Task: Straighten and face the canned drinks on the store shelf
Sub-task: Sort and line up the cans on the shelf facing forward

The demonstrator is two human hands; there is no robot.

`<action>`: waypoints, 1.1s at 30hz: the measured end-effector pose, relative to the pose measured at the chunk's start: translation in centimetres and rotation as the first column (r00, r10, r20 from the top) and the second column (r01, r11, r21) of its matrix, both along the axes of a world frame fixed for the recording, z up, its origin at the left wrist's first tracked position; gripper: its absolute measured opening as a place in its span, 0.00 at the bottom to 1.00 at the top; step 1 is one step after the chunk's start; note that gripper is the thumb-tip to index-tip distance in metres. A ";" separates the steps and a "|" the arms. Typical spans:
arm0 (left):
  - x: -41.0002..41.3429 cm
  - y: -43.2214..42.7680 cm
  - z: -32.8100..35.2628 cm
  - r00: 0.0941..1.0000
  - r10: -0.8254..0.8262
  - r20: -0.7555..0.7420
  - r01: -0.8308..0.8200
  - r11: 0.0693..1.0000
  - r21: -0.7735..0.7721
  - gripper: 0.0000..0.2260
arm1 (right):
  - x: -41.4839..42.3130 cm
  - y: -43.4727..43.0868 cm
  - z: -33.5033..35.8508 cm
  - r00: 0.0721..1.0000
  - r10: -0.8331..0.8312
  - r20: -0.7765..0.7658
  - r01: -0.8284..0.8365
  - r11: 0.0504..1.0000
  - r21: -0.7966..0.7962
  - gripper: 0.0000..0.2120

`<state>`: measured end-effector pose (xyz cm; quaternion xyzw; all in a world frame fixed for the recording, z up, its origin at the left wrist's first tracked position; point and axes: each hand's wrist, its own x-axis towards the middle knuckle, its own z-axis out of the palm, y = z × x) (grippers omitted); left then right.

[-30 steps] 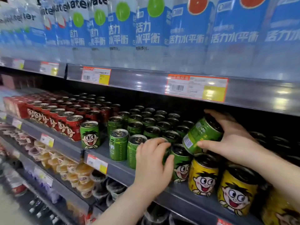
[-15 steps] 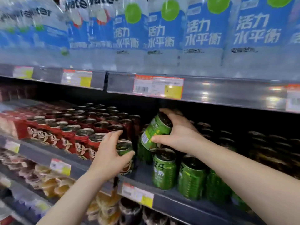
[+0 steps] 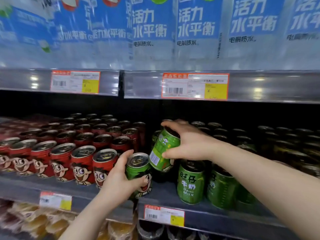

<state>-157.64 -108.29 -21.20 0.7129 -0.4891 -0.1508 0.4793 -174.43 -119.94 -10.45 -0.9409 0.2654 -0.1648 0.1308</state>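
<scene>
Left hand (image 3: 119, 178) gripping upright green can (image 3: 137, 170), right hand (image 3: 190, 141) clasping tilted green can (image 3: 164, 145) (its top mostly covered), rear cans (image 3: 284, 135) dim

Left hand (image 3: 119, 182) grips green can (image 3: 136, 170); right hand's (image 3: 188, 144) seems tilted.

I log: red cans (image 3: 83, 165), cartoon face print, silver lids. Front green can (image 3: 138, 172) has the same face; tilted green can (image 3: 162, 149) shows a white barcode patch. Bottle labels (image 3: 195, 19) blue with white characters. Price tag (image 3: 194, 86) orange-bordered, yellow block.
</scene>
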 end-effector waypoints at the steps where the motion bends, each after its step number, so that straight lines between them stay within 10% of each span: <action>1: 0.1 0.0 0.0 1.000 -0.011 -0.006 0.011 1.000 -0.004 0.37 | -0.2 0.0 0.1 1.000 0.003 -0.012 -0.003 1.000 -0.009 0.41; 9: 0.9 -0.7 0.0 0.955 -0.192 -0.226 0.182 0.981 -0.064 0.41 | 1.0 1.5 -4.1 0.923 -0.019 -0.385 -0.058 0.980 -0.190 0.45; 23: -1.7 -1.2 0.2 0.992 -0.081 0.098 0.090 0.992 -0.093 0.37 | -12.7 -0.6 -4.0 0.904 -0.324 -0.279 0.317 0.946 -0.073 0.52; 33: -1.0 -1.3 0.4 0.996 -0.085 -0.006 0.084 0.989 -0.125 0.30 | -11.2 0.0 -2.7 0.863 -0.314 -0.396 0.287 0.949 -0.129 0.35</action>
